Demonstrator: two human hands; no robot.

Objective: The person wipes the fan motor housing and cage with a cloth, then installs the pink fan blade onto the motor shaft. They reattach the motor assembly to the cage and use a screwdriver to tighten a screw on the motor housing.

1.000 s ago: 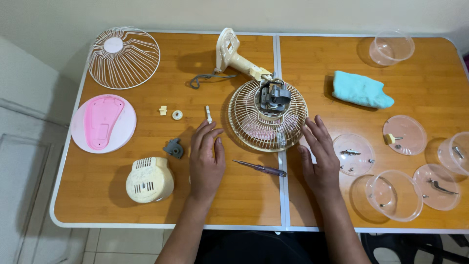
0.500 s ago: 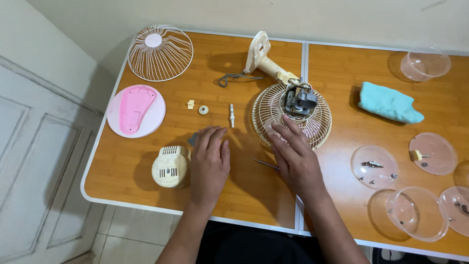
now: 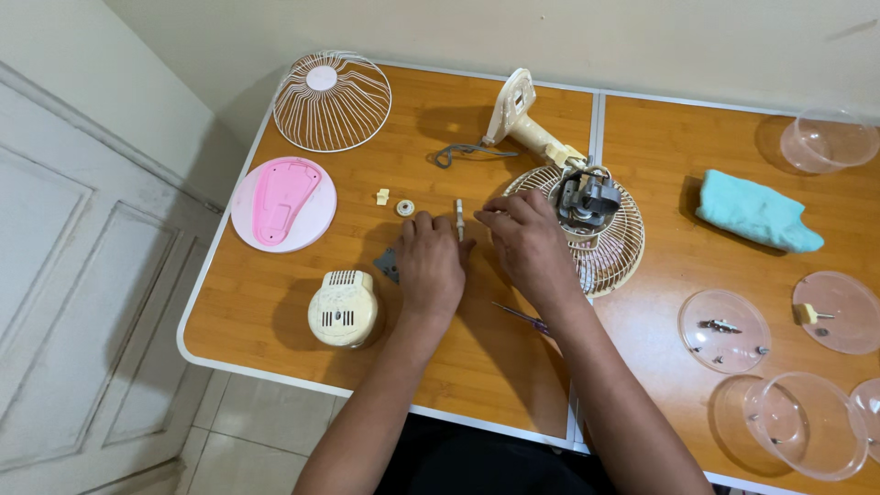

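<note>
Both hands converge on the small white shaft pin (image 3: 459, 220) lying on the desk (image 3: 275, 302), left of the fan rear grille (image 3: 610, 252). Left hand (image 3: 429, 266) flat beside it; right hand (image 3: 522, 240) fingertips pinching toward it, grip unconfirmed. Pick-up step; needs a fine pinch.

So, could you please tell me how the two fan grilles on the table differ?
The far grille is white, bare and lies alone by the table corner. The near grille is cream, carries the motor and stand, and sits beside the right hand. Both are round wire domes.
</note>
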